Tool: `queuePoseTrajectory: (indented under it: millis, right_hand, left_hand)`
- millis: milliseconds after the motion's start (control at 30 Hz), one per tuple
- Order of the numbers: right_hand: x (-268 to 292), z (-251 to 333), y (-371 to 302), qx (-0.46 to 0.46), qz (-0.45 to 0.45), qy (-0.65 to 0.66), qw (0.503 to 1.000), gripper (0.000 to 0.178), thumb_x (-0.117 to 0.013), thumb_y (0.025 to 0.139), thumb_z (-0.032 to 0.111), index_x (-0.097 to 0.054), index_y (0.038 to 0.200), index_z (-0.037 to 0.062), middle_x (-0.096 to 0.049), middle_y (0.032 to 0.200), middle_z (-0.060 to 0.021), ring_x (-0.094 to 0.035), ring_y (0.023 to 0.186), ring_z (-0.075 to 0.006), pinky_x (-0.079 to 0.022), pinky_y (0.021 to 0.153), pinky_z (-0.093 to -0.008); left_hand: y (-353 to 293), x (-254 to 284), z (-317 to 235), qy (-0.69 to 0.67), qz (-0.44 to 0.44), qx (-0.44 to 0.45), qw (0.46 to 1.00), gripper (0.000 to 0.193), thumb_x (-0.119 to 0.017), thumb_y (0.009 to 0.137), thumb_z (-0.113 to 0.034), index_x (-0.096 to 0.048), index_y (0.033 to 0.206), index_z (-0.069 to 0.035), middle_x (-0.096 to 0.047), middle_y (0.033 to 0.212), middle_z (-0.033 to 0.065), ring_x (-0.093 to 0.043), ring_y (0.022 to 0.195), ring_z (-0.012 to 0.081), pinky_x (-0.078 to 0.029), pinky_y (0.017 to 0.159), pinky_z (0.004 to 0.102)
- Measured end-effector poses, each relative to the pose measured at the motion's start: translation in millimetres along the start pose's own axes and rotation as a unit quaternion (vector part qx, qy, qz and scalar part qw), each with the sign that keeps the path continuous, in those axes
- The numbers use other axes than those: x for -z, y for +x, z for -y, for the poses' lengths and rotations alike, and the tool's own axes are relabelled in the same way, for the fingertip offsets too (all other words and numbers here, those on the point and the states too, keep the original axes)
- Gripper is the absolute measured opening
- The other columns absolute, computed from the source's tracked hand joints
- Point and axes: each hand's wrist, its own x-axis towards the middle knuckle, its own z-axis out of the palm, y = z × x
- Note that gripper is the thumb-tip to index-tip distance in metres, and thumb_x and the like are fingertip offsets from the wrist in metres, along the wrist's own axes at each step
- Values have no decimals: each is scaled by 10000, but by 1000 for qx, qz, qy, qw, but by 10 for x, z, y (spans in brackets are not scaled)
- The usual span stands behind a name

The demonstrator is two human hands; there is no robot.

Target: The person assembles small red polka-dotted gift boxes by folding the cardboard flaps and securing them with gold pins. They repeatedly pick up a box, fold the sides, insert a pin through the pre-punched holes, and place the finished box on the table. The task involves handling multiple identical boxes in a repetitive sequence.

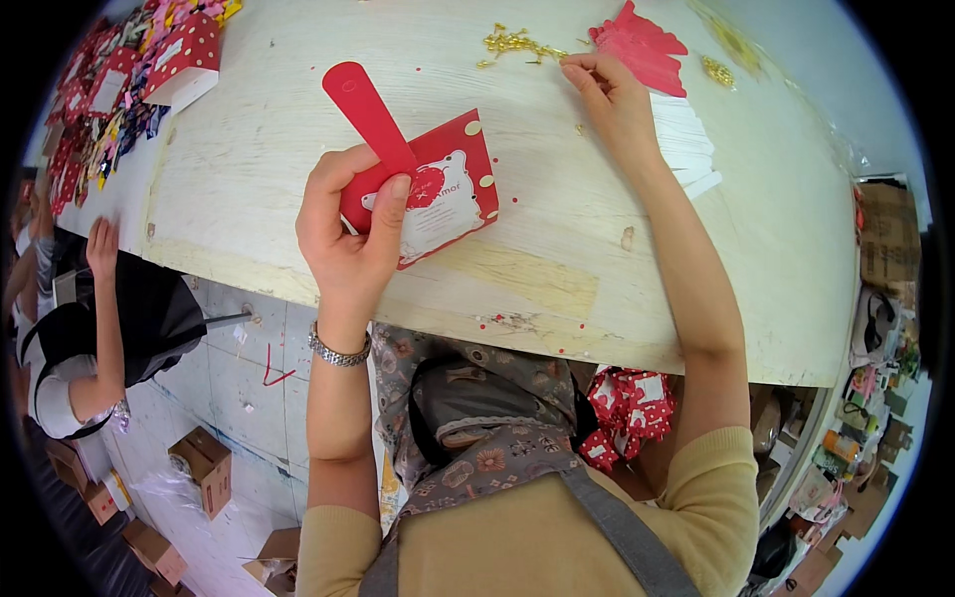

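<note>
Card (438, 194) with red strip (366, 107) clamped in left hand (348, 224); right hand (612, 95) fingertips pinched at gold fasteners (512, 44) on tabletop (557, 269). Best lift one fastener, card steady.

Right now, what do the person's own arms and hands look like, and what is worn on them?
Both hands are bare, no gloves. The left hand has a silver link bracelet on the wrist. The right hand shows nothing worn. Pale yellow sleeves are pushed up to about the elbows, leaving both forearms bare.

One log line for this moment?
left hand: holds red card | right hand: at gold fasteners | table: red tags
</note>
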Motion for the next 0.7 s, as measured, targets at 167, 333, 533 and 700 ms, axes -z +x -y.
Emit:
queuePoseTrajectory:
  millis: [167, 333, 533, 700]
  right_hand:
    - [114, 411, -81, -66, -36, 170, 983, 170, -672, 835, 149, -709, 985, 80, -666, 800, -47, -580, 725, -91, -459, 680, -205]
    - [90, 1102, -593, 116, 119, 122, 978, 146, -710, 763, 78, -715, 909, 87, -674, 769, -21, -613, 706, -126, -485, 615, -242]
    - [-202, 1259, -597, 288, 103, 75, 949, 143, -750, 665, 66, -693, 792, 98, -632, 782, -16, -561, 701, -189, -465, 579, -288]
    - [-232, 1223, -576, 326, 95, 35, 940, 165, -761, 642, 80, -696, 790, 111, -617, 791, 8, -511, 710, -188, -446, 600, -294]
  left_hand:
    - [-1, 21, -20, 6, 7, 4, 1000, 230, -678, 811, -19, -574, 1016, -8, -617, 892, 78, -567, 764, 131, -453, 673, 229]
    - [17, 4, 5, 19, 6, -31, 999, 255, -699, 788, -15, -581, 1013, -12, -615, 888, 87, -578, 767, 154, -460, 683, 243]
    - [-4, 23, 11, -2, 7, -11, 1000, 235, -697, 770, 0, -602, 982, -33, -630, 874, 77, -578, 737, 169, -462, 658, 256]
    - [10, -2, -12, 5, 11, -9, 1000, 221, -688, 769, 0, -613, 971, -48, -645, 825, 65, -566, 691, 184, -450, 602, 266]
